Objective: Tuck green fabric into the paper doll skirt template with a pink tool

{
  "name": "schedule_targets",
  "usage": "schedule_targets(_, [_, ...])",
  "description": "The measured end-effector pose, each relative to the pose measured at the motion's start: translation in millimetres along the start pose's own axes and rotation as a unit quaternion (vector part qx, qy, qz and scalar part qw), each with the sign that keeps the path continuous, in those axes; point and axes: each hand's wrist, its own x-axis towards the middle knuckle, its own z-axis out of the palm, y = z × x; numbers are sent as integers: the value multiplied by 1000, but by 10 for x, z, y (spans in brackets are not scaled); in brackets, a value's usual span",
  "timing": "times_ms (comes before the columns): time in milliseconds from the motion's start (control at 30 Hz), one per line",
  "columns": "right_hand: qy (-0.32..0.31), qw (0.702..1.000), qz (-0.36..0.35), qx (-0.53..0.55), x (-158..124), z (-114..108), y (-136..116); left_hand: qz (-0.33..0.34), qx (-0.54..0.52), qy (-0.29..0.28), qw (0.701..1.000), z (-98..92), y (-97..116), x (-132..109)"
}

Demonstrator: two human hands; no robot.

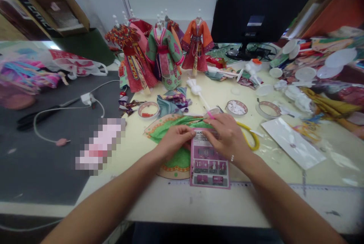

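A pink and white printed card (209,166), with small pictures and text, lies partly over a green cloth piece (178,160) edged in orange and cream. My left hand (175,141) is closed at the card's upper left corner, its thumb on the edge. Opposite it, my right hand (227,136) is closed with the thumb on the card's top edge. A slim pink piece (211,115) shows by the right forefinger; whether that hand grips it is unclear. Just beyond, a white doll stand (196,88) leans toward the right hand.
Headless dolls in robes (165,54) stand at the back, beside a monitor (256,9). Tape rolls (148,110), a yellow ring (254,141) and a white envelope (292,141) lie around. Scissors (42,117) and a cable rest on the dark mat (42,172).
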Motion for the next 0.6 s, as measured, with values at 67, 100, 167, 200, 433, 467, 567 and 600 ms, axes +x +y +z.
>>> schedule_targets(67, [29, 999, -34, -24, -1, 18, 0, -2, -11, -1, 1000, 1, -8, 1])
schedule_targets(100, [36, 998, -38, -24, 1, 22, 8, -4, -14, 0, 1000, 2, -9, 2])
schedule_targets(167, [44, 999, -29, -5, 8, 23, 32, -9, -18, 3, 1000, 3, -8, 2])
schedule_targets(200, [37, 999, -18, 9, 12, 21, 44, -11, -19, 4, 1000, 4, -6, 1])
schedule_targets(433, [-138, 980, 70, 122, 42, -53, 47, 5, -22, -13, 1000, 7, -7, -9])
schedule_targets(467, [-158, 973, 91, 142, 45, -70, 46, 9, -20, -23, 999, 6, -11, -13])
schedule_targets(567, [-191, 945, 162, 212, 46, -104, 55, 24, -12, -54, 998, 8, -22, -27])
schedule_targets(600, [-196, 934, 182, 235, 44, -109, 61, 29, -8, -60, 998, 12, -24, -33])
